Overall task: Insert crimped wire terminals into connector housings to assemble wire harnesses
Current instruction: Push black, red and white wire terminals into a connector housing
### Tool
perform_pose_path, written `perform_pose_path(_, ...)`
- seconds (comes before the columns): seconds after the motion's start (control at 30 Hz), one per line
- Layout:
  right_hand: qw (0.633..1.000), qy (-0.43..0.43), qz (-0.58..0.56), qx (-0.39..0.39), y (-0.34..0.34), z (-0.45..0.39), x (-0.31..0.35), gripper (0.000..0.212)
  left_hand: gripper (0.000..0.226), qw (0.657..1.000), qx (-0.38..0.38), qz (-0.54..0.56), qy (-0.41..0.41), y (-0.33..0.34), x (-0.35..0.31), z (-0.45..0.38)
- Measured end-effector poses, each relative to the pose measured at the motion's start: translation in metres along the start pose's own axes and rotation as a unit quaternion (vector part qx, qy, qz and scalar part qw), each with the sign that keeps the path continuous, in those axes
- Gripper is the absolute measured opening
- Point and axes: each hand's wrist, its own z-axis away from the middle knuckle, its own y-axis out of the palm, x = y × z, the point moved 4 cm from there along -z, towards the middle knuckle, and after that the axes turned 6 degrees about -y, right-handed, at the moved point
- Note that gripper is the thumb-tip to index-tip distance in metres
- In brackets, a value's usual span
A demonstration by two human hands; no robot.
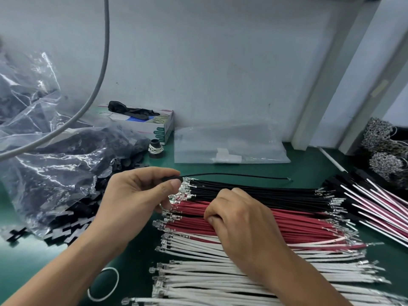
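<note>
- The left hand point(141, 195) pinches a small black connector housing point(172, 179) between thumb and forefinger, held just above the left ends of the black wires point(254, 191).
- A single black wire point(231, 175) runs from that housing out to the right, its far end bare above the desk point(309, 171).
- The right hand point(238, 219) rests knuckles-up on the red wires point(298, 224), its fingers curled down and pinching into the bundle; which wire it holds I cannot tell.
- The wires lie in side-by-side rows on the green desk: black farthest, red in the middle, white wires point(198, 274) nearest, all with silvery crimped terminals at both ends.
- At the left, a clear plastic bag point(55, 164) spills loose black housings onto the desk.
- At the right edge lie finished harnesses point(379, 206) of black, red and white wires.
- Behind, against the wall, sit a cardboard box point(154, 122) and a flat empty clear bag point(229, 144).
- A white rubber band point(103, 286) lies near the left forearm.
</note>
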Motion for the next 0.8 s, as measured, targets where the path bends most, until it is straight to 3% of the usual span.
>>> perform_pose_path(0.33, 0.996, 0.023, -0.081, -0.027, -0.006, 0.0, -0.004, 0.007, 0.034, 1.0, 0.001, 0.017, -0.009, -0.004, 0.004, -0.003)
perform_pose_path(0.5, 0.967, 0.035, -0.18, -0.175, -0.032, -0.003, -0.01, 0.012, 0.026, 0.997, 0.014, 0.066, -0.027, -0.008, 0.006, -0.007)
perform_pose_path(0.63, 0.955, -0.03, -0.052, -0.29, -0.065, 0.0, -0.005, 0.019, 0.034, 0.989, 0.066, 0.112, -0.065, 0.0, 0.007, -0.004)
perform_pose_path(0.8, 0.97, -0.047, 0.002, -0.237, -0.057, 0.004, -0.001, 0.013, 0.036, 0.973, 0.133, 0.159, -0.101, 0.005, 0.007, -0.002)
